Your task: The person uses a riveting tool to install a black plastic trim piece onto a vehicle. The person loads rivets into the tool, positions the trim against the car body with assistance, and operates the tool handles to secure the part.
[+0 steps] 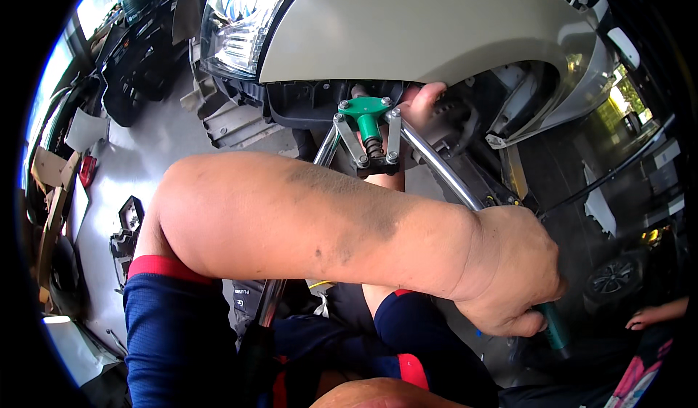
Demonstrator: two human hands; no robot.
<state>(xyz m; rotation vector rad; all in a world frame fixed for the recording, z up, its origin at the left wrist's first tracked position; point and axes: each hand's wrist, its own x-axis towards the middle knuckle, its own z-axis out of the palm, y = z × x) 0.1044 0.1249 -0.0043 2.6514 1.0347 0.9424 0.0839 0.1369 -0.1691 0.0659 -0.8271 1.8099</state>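
A hand lever riveter with a green head (366, 106), silver links and two long chrome arms points at the underside of a beige car fender (436, 30). My left forearm crosses the picture, and my left hand (512, 273) is closed around the green grip (556, 332) of the riveter's right arm. Its other arm (326, 148) runs down toward my body and ends in a dark grip. Beneath the left forearm my right arm reaches up. Just right of the riveter head shows the thumb of my right hand (424, 104), by the fender's lower edge; its fingers are hidden.
A clear headlight (236, 34) adjoins the fender, with the open wheel arch on the right. Dark car parts (142, 66) and panels lie at the left. A wheel (613, 277) lies at right; below it, another person's hand (651, 316) is in view.
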